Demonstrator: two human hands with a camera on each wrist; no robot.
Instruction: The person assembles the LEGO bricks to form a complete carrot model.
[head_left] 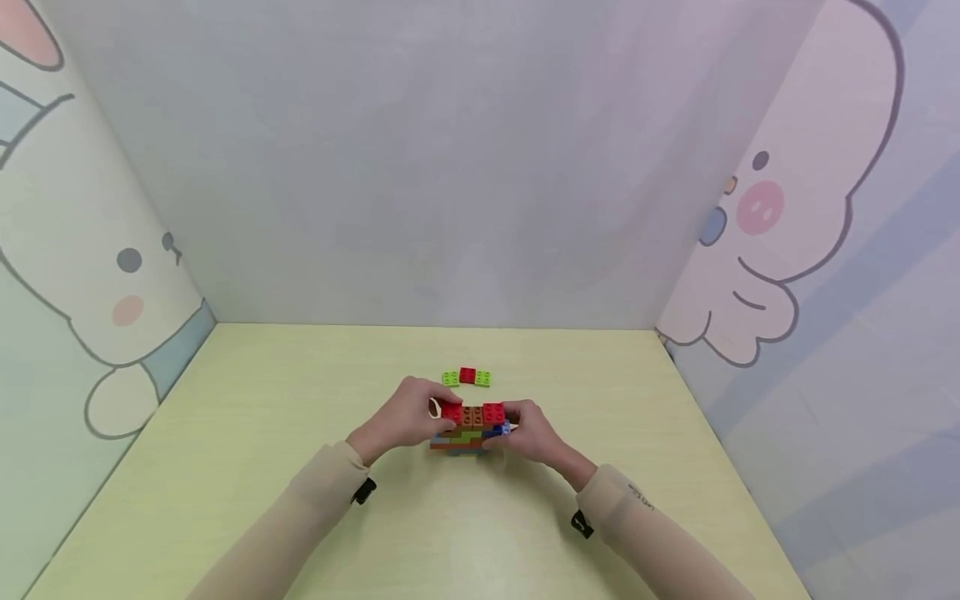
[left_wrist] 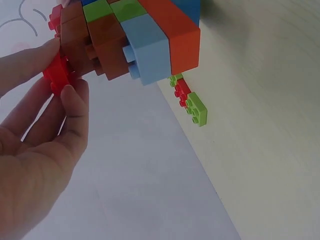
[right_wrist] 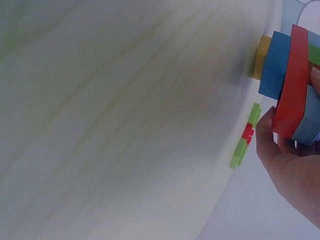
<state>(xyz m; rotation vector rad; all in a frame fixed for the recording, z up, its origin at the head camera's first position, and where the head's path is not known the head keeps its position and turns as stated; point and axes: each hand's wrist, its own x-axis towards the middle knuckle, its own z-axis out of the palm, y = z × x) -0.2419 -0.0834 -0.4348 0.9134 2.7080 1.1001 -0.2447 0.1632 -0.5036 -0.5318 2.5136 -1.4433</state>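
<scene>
A stacked wall of toy building bricks [head_left: 467, 438] stands between both hands over the table. Its layers show blue, orange-red, light blue, green and brown bricks; a yellow brick [right_wrist: 261, 57] shows at the underside in the right wrist view. Thumb and fingers of my left hand [head_left: 407, 415] pinch a red brick [left_wrist: 59, 74] at the wall's top left end, right against a brown brick [left_wrist: 76, 45]. My right hand [head_left: 534, 435] grips the wall's right end, fingers behind and thumb in front. Another red brick [head_left: 493, 412] tops that end, beside brown bricks [head_left: 472, 416].
Beyond the wall, a short row lies on the pale wooden table [head_left: 300, 367]: a green brick [head_left: 450, 378], a red brick [head_left: 467, 375] and another green brick [head_left: 482, 378]. Panels with cartoon animals enclose the table's sides, and a plain grey panel [head_left: 435, 167] stands behind.
</scene>
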